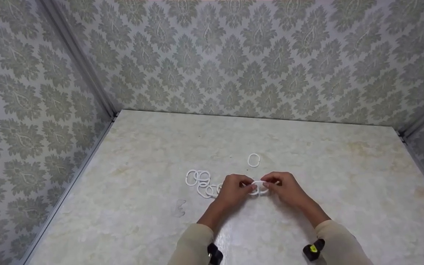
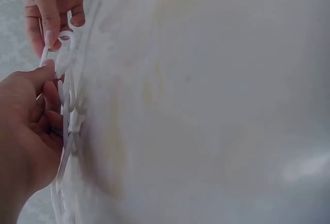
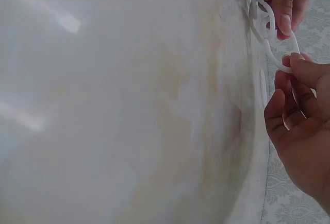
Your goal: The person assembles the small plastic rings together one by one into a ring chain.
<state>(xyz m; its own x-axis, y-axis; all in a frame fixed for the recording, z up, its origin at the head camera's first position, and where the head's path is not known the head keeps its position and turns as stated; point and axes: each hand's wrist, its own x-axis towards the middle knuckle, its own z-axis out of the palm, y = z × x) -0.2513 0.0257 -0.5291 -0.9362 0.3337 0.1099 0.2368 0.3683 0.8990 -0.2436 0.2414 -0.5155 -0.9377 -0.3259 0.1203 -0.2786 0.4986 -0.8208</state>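
My left hand [image 1: 235, 190] and right hand [image 1: 285, 187] face each other just above the table. Between them are white plastic oval links [image 1: 259, 182]; the left thumb and finger pinch one end, the right thumb and finger the other. In the right wrist view, a link [image 3: 272, 54] is pinched by the right hand [image 3: 304, 98], with the left fingers close by. A chain of several joined white links [image 1: 203, 180] trails on the table to the left, running behind the left hand. In the left wrist view, the chain [image 2: 66, 126] passes beside the left hand [image 2: 28, 126].
One loose white link [image 1: 254, 160] lies on the marbled table [image 1: 153, 143] beyond the hands. A small clear scrap [image 1: 180, 208] is left of the left forearm. Patterned panels [image 1: 212, 66] rise behind the table and at both sides.
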